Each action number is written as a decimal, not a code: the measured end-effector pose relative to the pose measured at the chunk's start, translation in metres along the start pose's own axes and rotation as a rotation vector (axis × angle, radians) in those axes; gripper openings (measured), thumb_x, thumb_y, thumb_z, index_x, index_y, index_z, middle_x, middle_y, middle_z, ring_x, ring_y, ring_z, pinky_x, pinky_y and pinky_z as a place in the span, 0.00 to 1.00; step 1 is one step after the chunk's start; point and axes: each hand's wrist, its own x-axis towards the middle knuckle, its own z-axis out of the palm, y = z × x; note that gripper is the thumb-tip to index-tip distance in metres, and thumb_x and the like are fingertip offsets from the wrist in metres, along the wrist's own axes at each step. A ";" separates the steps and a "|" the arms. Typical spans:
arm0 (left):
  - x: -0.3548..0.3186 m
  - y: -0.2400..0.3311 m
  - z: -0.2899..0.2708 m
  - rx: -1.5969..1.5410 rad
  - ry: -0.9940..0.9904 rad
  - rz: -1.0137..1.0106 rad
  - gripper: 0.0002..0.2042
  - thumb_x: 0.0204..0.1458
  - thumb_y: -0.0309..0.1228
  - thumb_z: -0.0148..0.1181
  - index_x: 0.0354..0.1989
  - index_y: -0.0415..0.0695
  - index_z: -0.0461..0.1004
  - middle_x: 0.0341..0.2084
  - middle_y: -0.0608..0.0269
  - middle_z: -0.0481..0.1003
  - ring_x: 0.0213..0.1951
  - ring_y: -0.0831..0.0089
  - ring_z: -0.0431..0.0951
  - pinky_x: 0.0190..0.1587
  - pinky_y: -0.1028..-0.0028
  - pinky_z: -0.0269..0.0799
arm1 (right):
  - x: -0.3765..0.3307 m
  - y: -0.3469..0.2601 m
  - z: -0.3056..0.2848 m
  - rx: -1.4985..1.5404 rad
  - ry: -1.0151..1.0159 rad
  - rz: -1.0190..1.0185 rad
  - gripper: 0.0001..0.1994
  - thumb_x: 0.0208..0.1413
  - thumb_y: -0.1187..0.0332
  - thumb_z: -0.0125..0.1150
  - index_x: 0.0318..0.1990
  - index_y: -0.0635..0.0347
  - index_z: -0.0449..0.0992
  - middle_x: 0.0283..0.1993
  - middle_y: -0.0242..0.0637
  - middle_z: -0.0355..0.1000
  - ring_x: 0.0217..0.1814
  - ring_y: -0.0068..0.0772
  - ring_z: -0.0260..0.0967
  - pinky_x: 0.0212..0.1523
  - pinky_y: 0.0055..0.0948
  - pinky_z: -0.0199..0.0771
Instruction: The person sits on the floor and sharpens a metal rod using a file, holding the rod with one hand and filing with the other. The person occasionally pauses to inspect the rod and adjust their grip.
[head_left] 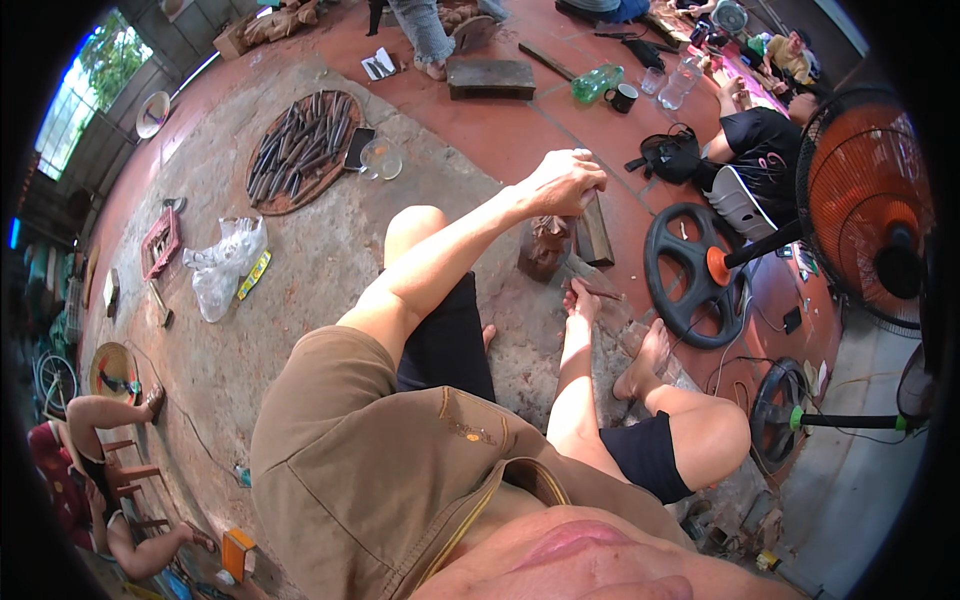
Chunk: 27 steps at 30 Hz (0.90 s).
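Roughly left to right: plastic bag (pixel 222 262) lies crumpled on the concrete floor (pixel 310 270), well apart from the work. Beside it a round tray (pixel 303 150) is packed with chisels (pixel 295 148) laid side by side, likely so any one can be picked at a glance; phone (pixel 358 148) and glass bowl (pixel 381 159) sit at its right rim.

Left hand (pixel 562 184) is closed in a fist, gripping something above the wood carving (pixel 548 246); what exactly it grips can't be made out, maybe a mallet or handle. A dark wood block (pixel 594 230) stands just beside the carving, touching or nearly so.

Carving sits on the floor between the person's legs, close to the feet, which probably keeps it braced and within reach.

Right hand (pixel 581 299) is low, just below-right of the carving, fingers curled around a thin tool (pixel 598 291) angled toward the wood, held low for control, apparently.

Further right: black fan base (pixel 690 262) and orange fan (pixel 865 205), aimed across the work area. A second person (pixel 755 150) sits beyond, apart.
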 end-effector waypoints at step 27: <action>0.001 0.002 -0.001 0.013 -0.020 -0.028 0.06 0.37 0.24 0.60 0.27 0.46 0.75 0.25 0.66 0.77 0.34 0.63 0.75 0.35 0.66 0.73 | 0.003 0.004 -0.005 0.024 -0.014 -0.007 0.11 0.48 0.71 0.68 0.41 0.59 0.79 0.28 0.29 0.75 0.22 0.18 0.68 0.20 0.20 0.69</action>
